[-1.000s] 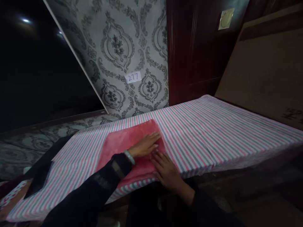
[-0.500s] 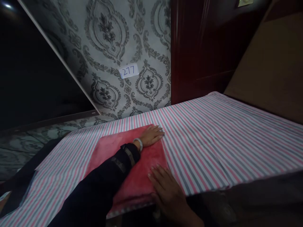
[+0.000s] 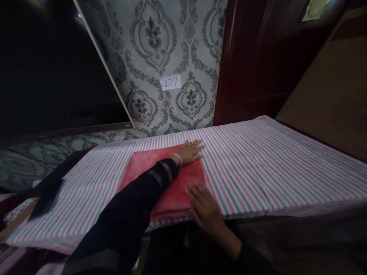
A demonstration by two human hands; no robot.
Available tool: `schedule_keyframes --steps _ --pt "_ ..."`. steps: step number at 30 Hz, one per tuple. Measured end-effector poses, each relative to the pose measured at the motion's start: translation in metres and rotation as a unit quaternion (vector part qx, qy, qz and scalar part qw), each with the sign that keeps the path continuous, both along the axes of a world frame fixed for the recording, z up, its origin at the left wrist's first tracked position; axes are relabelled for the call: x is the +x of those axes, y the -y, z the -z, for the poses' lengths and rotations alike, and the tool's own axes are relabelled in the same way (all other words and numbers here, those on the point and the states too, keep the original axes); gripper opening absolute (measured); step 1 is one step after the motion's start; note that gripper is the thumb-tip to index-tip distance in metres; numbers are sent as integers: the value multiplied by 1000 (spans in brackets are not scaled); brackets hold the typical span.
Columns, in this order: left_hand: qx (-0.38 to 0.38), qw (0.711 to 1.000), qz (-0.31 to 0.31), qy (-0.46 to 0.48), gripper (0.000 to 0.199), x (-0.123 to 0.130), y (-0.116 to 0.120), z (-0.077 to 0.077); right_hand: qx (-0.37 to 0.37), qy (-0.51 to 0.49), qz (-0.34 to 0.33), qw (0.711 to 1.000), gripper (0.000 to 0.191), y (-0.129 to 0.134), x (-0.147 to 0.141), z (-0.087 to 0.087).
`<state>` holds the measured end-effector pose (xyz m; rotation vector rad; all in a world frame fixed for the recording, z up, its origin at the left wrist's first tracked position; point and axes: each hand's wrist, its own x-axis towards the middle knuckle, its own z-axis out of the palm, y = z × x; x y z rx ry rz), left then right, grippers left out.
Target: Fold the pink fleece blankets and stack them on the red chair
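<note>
The red cloth (image 3: 189, 179) is lying flat on the striped sheet (image 3: 235, 160), near the middle of its long front side and reaching down to the front edge. The left hand (image 3: 189, 152) is resting on the cloth's far right corner, palm down and fingers spread wide, the fingertips reaching past its edge; a bracelet (image 3: 178, 158) is circling that wrist. The right hand (image 3: 205, 210) is lying palm down over the near right part, its fingers stretched out and slightly parted. Neither hand is gripping anything.

A dark piece (image 3: 47, 200) is lying at the sheet's left end. Behind, a paper (image 3: 171, 82) reading 277 is sticking to the patterned wall (image 3: 155, 57), between a black screen (image 3: 54, 72) and a dark red panel (image 3: 255, 65). A brown board (image 3: 332, 95) is leaning at the right.
</note>
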<state>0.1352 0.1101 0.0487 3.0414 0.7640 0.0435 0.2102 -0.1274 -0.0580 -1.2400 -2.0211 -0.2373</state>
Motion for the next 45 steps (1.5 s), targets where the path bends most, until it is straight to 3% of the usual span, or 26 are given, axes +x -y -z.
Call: schedule_keyframes --steps 3,6,9,12,16,21,26,35,40,43,45 --pt "-42 998 -46 24 61 -21 3 -25 -43 0 -22 999 47 3 7 -24" --pt "-85 994 -59 30 64 -63 3 -41 -72 3 -60 996 49 -5 7 -62" --pt "-96 993 -53 35 64 -106 5 -46 -103 42 -151 982 50 -27 -9 -98" --pt "-102 992 -62 38 61 -129 10 -43 -146 99 -232 957 50 -53 -34 -115" --pt "-93 993 -70 23 59 -130 11 -26 -169 157 -301 925 55 -74 -60 -97" --pt "-23 998 -55 19 60 -122 3 17 -134 153 -296 933 59 -72 -63 -59" --pt "-32 997 -59 28 63 -124 -3 39 -152 151 -296 931 57 -69 -61 -55" --pt "-45 996 -57 46 63 -125 0 39 -137 163 -308 927 54 -74 -63 -54" --pt "-52 995 -85 23 63 -118 11 17 -175 181 -309 917 52 -73 -65 -59" --pt "-47 990 -132 24 68 -136 36 0 -215 187 -329 900 52 -64 -62 -73" --pt "-34 987 -157 30 66 -161 69 -4 -254 178 -367 877 46 -62 -57 -89"
